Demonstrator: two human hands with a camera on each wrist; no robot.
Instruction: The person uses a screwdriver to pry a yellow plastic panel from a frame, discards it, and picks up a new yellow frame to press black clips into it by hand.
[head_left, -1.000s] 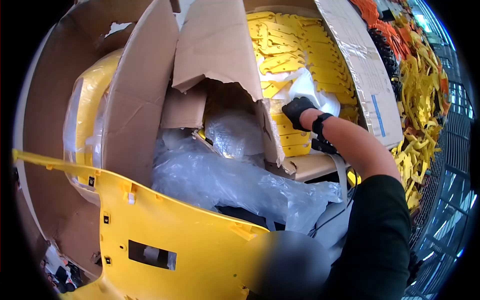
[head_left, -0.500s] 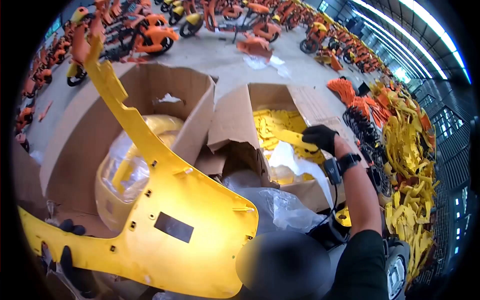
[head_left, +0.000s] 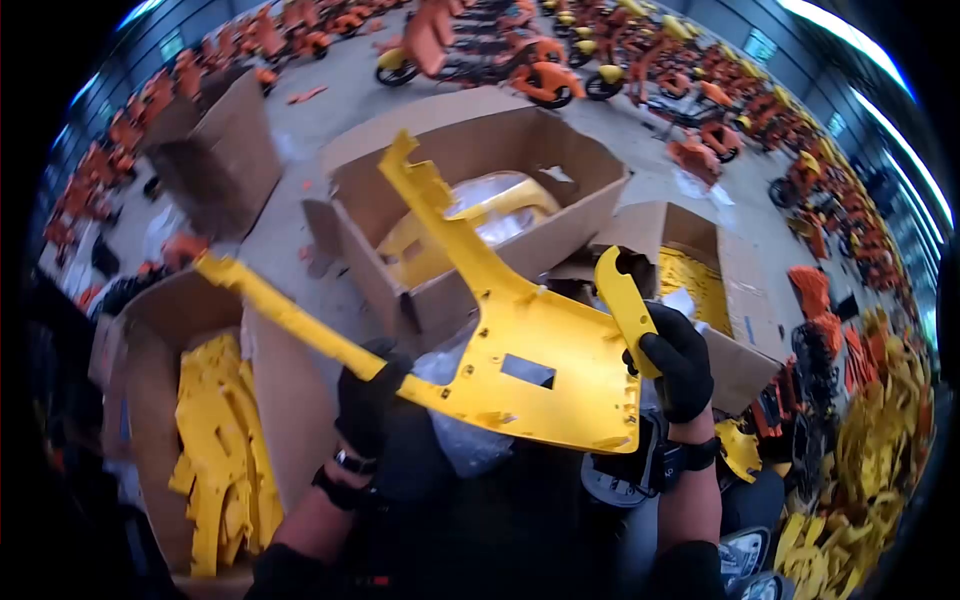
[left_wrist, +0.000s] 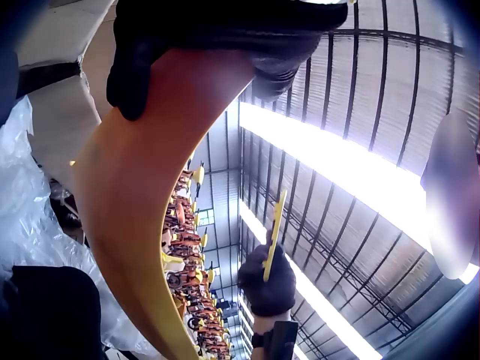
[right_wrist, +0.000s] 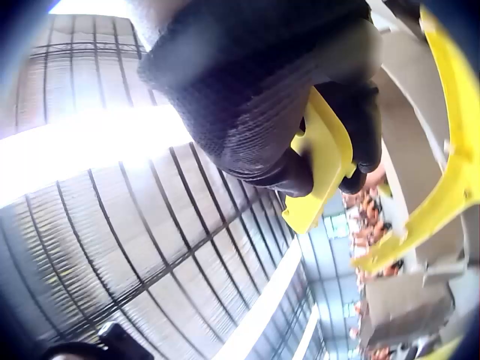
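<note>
A large yellow plastic body panel (head_left: 560, 390) with two long arms and a rectangular cutout is held up in front of the person. The black-gloved left hand (head_left: 368, 400) grips it by its lower left arm; the left wrist view shows that hand's fingers curled over the panel's smooth curved side (left_wrist: 142, 165). In the gloved right hand (head_left: 678, 362) is a small elongated yellow plastic cover (head_left: 625, 295) with a notch at its upper end, pinched between thumb and fingers. This small cover (right_wrist: 326, 165) stands upright close to the panel's right edge and overlaps it in the head view.
An open carton (head_left: 215, 300) of yellow parts stands at left. Ahead is a bigger carton (head_left: 400, 130) with a wrapped yellow shell, and right of it a carton (head_left: 750, 350) of small yellow pieces. Yellow parts (head_left: 870, 430) lie heaped at right; orange scooters (head_left: 520, 60) fill the background.
The right hand has taken the small cover out of the right carton and brought it to the panel. The left hand has raised the panel in front of the body; the head view has swung left.
</note>
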